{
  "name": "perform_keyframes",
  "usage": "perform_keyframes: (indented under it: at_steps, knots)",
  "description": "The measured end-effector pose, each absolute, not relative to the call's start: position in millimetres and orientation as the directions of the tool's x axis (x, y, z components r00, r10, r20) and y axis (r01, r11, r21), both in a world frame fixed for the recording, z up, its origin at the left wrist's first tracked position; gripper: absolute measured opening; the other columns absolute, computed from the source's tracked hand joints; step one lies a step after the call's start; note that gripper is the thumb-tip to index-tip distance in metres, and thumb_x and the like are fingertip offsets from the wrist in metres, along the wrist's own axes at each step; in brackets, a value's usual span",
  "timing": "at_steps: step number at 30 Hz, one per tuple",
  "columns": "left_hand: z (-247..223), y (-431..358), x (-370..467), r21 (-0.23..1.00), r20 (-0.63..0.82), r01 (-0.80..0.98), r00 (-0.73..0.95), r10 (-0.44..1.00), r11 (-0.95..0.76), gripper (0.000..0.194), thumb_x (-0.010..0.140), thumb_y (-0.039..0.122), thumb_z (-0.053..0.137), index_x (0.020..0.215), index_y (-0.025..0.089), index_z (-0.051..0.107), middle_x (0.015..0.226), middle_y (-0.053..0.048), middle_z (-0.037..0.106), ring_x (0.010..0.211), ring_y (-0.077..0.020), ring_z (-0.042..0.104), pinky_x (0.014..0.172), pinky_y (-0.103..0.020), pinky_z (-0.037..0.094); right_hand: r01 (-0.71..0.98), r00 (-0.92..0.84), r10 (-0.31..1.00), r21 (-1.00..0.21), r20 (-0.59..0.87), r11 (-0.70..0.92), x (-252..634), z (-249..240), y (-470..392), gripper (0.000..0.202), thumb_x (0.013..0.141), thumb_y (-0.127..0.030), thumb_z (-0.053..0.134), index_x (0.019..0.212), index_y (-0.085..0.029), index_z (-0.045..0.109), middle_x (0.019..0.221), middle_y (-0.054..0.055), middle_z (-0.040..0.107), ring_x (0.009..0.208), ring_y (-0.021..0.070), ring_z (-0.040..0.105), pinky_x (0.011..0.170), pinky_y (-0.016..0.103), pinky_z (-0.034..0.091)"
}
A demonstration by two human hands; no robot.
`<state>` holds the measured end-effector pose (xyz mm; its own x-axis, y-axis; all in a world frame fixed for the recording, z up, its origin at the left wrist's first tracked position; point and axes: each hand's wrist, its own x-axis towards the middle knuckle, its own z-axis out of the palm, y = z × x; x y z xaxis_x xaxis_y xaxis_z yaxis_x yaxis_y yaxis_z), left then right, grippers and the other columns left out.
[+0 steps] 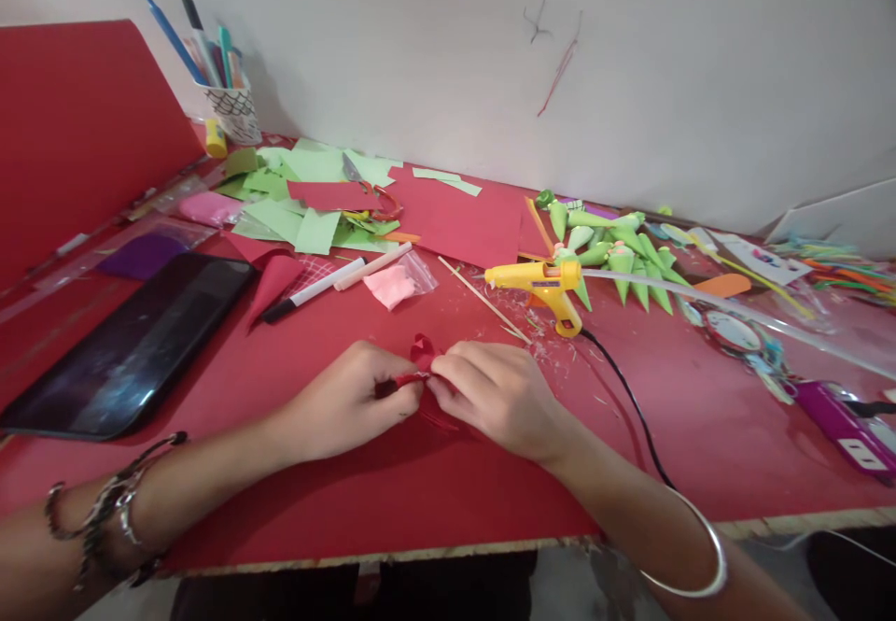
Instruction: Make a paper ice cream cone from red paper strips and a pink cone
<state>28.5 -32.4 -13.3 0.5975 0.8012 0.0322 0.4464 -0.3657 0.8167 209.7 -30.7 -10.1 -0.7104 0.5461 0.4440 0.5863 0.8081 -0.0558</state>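
Two bare hands meet at the near middle of a red tabletop (315, 509), working on a small red piece (422, 350) that looks like folded or curled paper. The left hand (354, 397) pinches the left side of the piece between thumb and fingers; the right hand (490, 397) has its fingertips closed on the right side, just beside the left hand's. Much of the piece is hidden by the fingers (a curled tip shows on the far side).

Just beyond and to the right of the hands, a yellow glue gun (542, 285) lies on its side, a long clear glue stick (735, 317) running from its back toward the right. A thin wooden stick (483, 299) lies to its left. Farther left are a small plastic bag (418, 275) with something pink in it, a black-capped marker (315, 287) and a red paper cone (274, 287). A large dark phone or tablet (133, 350) lies on the left. At the far side, green paper scraps (276, 219) and red-handled scissors (388, 204) lie left of a red sheet (462, 215), and green paper cones (623, 266) are heaped to its right.
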Motion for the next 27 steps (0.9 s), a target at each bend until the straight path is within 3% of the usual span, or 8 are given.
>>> perform_keyframes:
  at_steps: [4, 7, 9, 13, 15, 17, 20, 27]
  knots:
    - [-12.5, -33.0, 29.6, 0.797, 0.031, 0.456, 0.624, 0.781, -0.395, 0.022, 0.071, 0.012, 0.038, 0.050, 0.015, 0.030, 0.049, 0.006, 0.025, 0.046, -0.0055, 0.025, 0.044, -0.018, 0.022, 0.578, -0.745, 0.470, 0.108, 0.474, 0.809, 208.4, -10.6, -32.4, 0.019, 0.083, -0.012, 0.040, 0.073, -0.014, 0.056, 0.058, -0.001, 0.050, 0.054, 0.0108, 0.045, 0.051, 0.024, 0.031]
    - [-12.3, -32.6, 30.6, 0.784, 0.035, 0.465, 0.629, 0.776, -0.412, 0.022, 0.071, 0.012, 0.038, 0.051, 0.015, 0.029, 0.050, 0.006, 0.024, 0.046, -0.0055, 0.024, 0.044, -0.018, 0.021, 0.577, -0.742, 0.470, 0.098, 0.478, 0.811, 207.4, -11.0, -32.9, 0.019, 0.082, -0.011, 0.041, 0.070, -0.015, 0.055, 0.057, -0.001, 0.050, 0.053, 0.0106, 0.044, 0.049, 0.024, 0.029]
    - [-12.6, -32.3, 30.6, 0.785, 0.035, 0.465, 0.625, 0.780, -0.408, 0.022, 0.071, 0.012, 0.038, 0.051, 0.015, 0.030, 0.049, 0.006, 0.025, 0.046, -0.0054, 0.025, 0.044, -0.018, 0.021, 0.591, -0.691, 0.542, -0.058, 0.478, 0.805, 206.3, -11.4, -32.3, 0.018, 0.081, -0.012, 0.041, 0.069, -0.015, 0.055, 0.058, -0.001, 0.050, 0.054, 0.0099, 0.044, 0.050, 0.023, 0.031]
    - [-12.7, -31.9, 29.1, 0.809, 0.016, 0.456, 0.611, 0.791, -0.369, 0.022, 0.072, 0.012, 0.038, 0.051, 0.015, 0.033, 0.048, 0.006, 0.028, 0.044, -0.0050, 0.027, 0.043, -0.018, 0.022, 0.540, -0.540, 0.730, -0.494, 0.418, 0.682, 204.4, -11.6, -30.5, 0.011, 0.077, -0.011, 0.043, 0.071, -0.016, 0.051, 0.062, -0.003, 0.051, 0.055, 0.0066, 0.046, 0.053, 0.017, 0.036]
    - [-12.1, -31.8, 28.2, 0.817, 0.011, 0.457, 0.597, 0.802, -0.351, 0.022, 0.073, 0.012, 0.038, 0.051, 0.015, 0.034, 0.047, 0.006, 0.029, 0.044, -0.0050, 0.028, 0.043, -0.018, 0.022, 0.502, -0.511, 0.771, -0.595, 0.380, 0.627, 204.8, -11.0, -30.0, 0.010, 0.077, -0.011, 0.043, 0.072, -0.017, 0.051, 0.063, -0.003, 0.052, 0.055, 0.0063, 0.047, 0.054, 0.017, 0.037]
    - [-11.2, -31.7, 27.8, 0.825, 0.002, 0.459, 0.581, 0.814, -0.330, 0.022, 0.073, 0.014, 0.038, 0.052, 0.015, 0.035, 0.047, 0.006, 0.030, 0.044, -0.0050, 0.028, 0.042, -0.018, 0.022, 0.482, -0.527, 0.767, -0.614, 0.368, 0.625, 206.5, -10.5, -29.5, 0.007, 0.077, -0.015, 0.045, 0.076, -0.017, 0.052, 0.065, -0.002, 0.053, 0.057, 0.0071, 0.049, 0.055, 0.017, 0.039]
    - [-10.2, -31.5, 27.9, 0.838, -0.012, 0.451, 0.576, 0.817, -0.306, 0.022, 0.074, 0.015, 0.037, 0.053, 0.015, 0.037, 0.048, 0.006, 0.031, 0.044, -0.0051, 0.029, 0.042, -0.017, 0.022, 0.504, -0.578, 0.710, -0.509, 0.402, 0.698, 209.2, -10.7, -28.8, 0.007, 0.079, -0.020, 0.049, 0.081, -0.016, 0.054, 0.067, -0.001, 0.053, 0.061, 0.0084, 0.049, 0.059, 0.019, 0.039]
    - [-12.2, -31.2, 28.0, 0.840, 0.025, 0.421, 0.601, 0.798, -0.343, 0.021, 0.071, 0.010, 0.038, 0.051, 0.015, 0.033, 0.048, 0.006, 0.029, 0.046, -0.0052, 0.027, 0.044, -0.017, 0.023, 0.603, -0.706, 0.504, 0.047, 0.497, 0.797, 208.9, -11.7, -32.6, 0.020, 0.082, -0.013, 0.040, 0.070, -0.016, 0.056, 0.056, -0.001, 0.047, 0.053, 0.0108, 0.042, 0.052, 0.025, 0.032]
